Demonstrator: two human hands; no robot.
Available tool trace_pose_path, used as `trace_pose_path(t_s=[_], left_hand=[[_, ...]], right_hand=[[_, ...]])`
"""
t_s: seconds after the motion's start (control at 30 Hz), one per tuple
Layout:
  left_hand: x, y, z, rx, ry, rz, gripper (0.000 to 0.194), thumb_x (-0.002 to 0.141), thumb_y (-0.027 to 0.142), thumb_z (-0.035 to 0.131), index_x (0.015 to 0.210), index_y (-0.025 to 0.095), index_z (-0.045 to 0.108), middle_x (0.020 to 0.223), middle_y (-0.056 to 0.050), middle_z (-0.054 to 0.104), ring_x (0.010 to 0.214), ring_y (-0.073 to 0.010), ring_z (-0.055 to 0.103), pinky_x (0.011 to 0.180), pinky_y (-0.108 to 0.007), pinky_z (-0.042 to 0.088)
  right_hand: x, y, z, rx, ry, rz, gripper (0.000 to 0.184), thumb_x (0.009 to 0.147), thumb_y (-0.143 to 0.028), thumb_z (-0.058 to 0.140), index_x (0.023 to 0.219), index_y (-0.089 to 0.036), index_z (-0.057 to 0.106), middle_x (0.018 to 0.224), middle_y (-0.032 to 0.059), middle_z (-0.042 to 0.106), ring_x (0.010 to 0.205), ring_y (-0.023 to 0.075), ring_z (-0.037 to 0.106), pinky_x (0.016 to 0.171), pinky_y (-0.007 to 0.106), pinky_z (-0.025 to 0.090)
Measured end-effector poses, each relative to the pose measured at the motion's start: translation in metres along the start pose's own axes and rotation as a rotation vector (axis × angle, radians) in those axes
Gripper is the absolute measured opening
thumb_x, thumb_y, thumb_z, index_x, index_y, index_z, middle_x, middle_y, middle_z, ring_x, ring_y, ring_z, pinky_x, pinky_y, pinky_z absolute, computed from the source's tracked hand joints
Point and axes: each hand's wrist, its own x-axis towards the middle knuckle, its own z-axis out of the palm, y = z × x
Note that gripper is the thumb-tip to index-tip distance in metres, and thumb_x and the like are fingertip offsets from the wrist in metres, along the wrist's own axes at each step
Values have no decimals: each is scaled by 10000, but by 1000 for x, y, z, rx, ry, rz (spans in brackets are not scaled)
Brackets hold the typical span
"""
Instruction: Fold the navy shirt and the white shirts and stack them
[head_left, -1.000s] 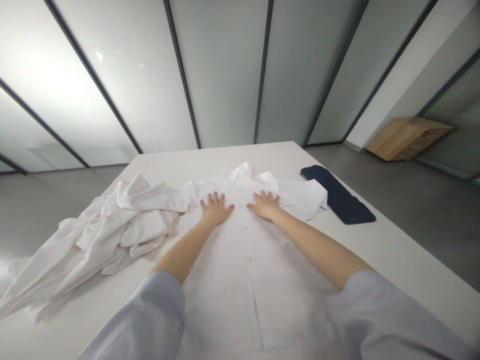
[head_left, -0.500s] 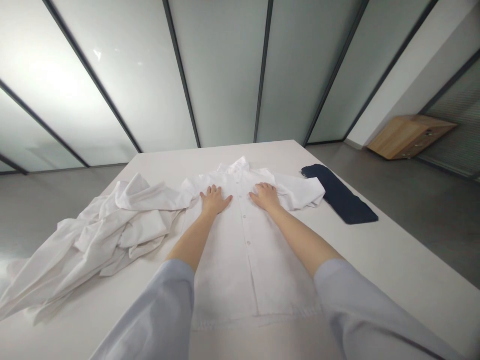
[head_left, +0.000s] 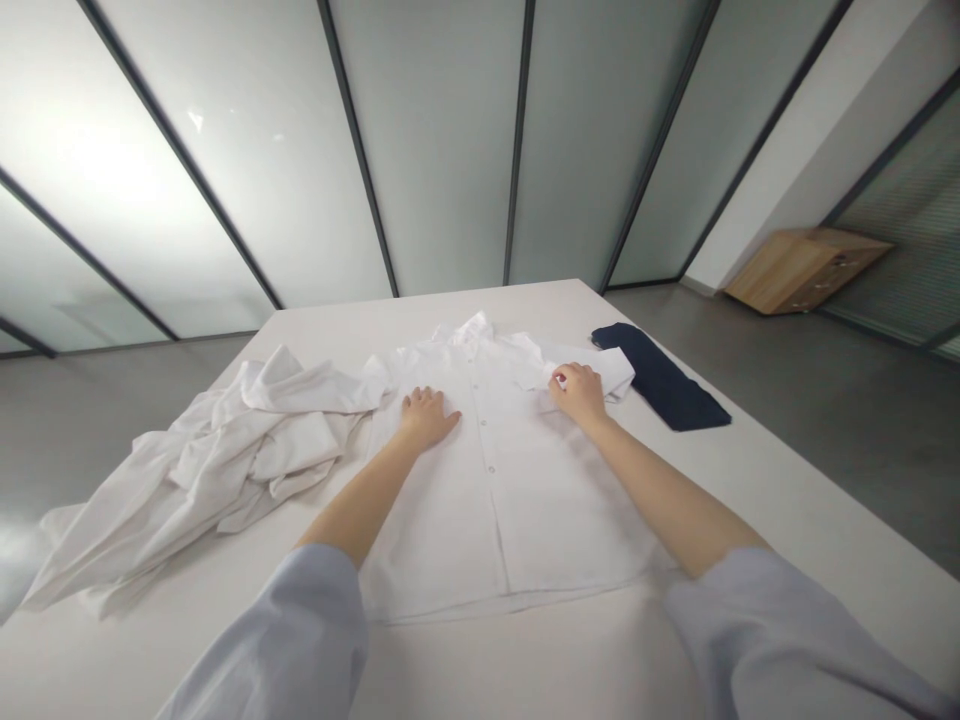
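Note:
A white button-up shirt [head_left: 442, 520] lies front up across the table, its collar at the far end and its hem towards me. My left hand [head_left: 426, 418] rests flat on the chest, left of the button line, with the fingers spread. At the right side of the shirt, near the sleeve, my right hand [head_left: 581, 393] has its thumb and fingers pinched together on the white cloth. Just beyond that hand the short sleeve [head_left: 616, 368] reaches out to the right.
A rumpled heap of white clothing [head_left: 217, 470] covers the left side of the table [head_left: 780, 540]. A folded dark navy cloth [head_left: 667, 385] lies near the right edge. Frosted glass panels stand behind, and a wooden cabinet [head_left: 799, 270] is on the floor at right.
My right hand has moved right from the shirt's chest to the sleeve side, and its spread fingers have closed on the cloth. My left hand stays flat on the chest.

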Motion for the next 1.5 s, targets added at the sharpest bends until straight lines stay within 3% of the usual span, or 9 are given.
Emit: trace_pose_path(t_s=[0.1,0.27,0.53,0.8,0.93,1.1,1.23,1.33,1.5], left_hand=[[-9,4,6,-7,-56,-125,772,874,656,346,1456,151,382,1564,-217,259,1436,-431,199,1078,-646,244],[-11,3,17,-8,28,-114,767,894,656,275,1491,178,332,1583,-181,235,1451,-403,183,1116,-627,191],[-13,1,16,-37,40,-95,729,903,634,300,1471,181,365,1579,-168,256,1448,-384,207,1128,-604,197],[-11,2,17,-88,55,-92,711,905,605,350,1456,157,384,1579,-174,253,1456,-380,187,1141,-603,172],[-9,2,14,-395,180,32,580,926,552,358,1348,184,512,1483,-127,449,1376,-295,381,1136,-464,283],[-4,-3,12,-1327,-116,159,742,922,663,181,1282,126,544,1197,-177,659,1018,-265,651,870,-409,497],[-6,-11,10,-1618,-238,141,776,795,711,511,1353,173,475,1263,-177,610,1004,-254,643,843,-386,488],[-10,-9,5,-1406,-228,173,784,689,502,754,1351,174,491,1295,-164,579,1033,-238,620,888,-365,468],[-15,2,-4,-1022,-212,232,732,688,312,723,1372,174,502,1293,-144,592,1201,-285,549,999,-379,414]], right_hand=[[-8,16,-1,-68,-141,42,452,899,-445,455,1229,-191,630,1230,153,597,1111,329,513,922,439,368],[-19,16,12,-118,-223,34,703,846,-657,497,1386,-207,508,1419,182,459,1265,367,431,1020,504,309],[-19,21,18,-22,-125,21,390,935,-385,421,1085,-207,733,1327,130,583,1186,298,531,990,421,391],[5,38,7,549,10,257,361,845,-384,470,802,-150,741,832,76,731,888,268,659,780,332,488],[21,11,-8,870,81,356,337,788,-404,531,810,-139,738,800,58,728,876,273,662,769,341,506],[-6,-68,-13,977,-321,-93,304,794,-438,566,801,-199,753,1140,66,710,1220,305,547,990,407,434],[-37,-105,-7,945,-540,-466,324,800,-481,605,952,-240,760,1189,60,692,1297,271,489,1054,403,387],[-40,-99,-4,892,-375,-516,296,842,-451,580,980,-245,742,1113,66,713,1156,246,593,1003,387,427],[-27,-55,6,670,72,-422,221,873,-324,512,793,-222,691,866,72,720,861,230,642,863,393,465]])
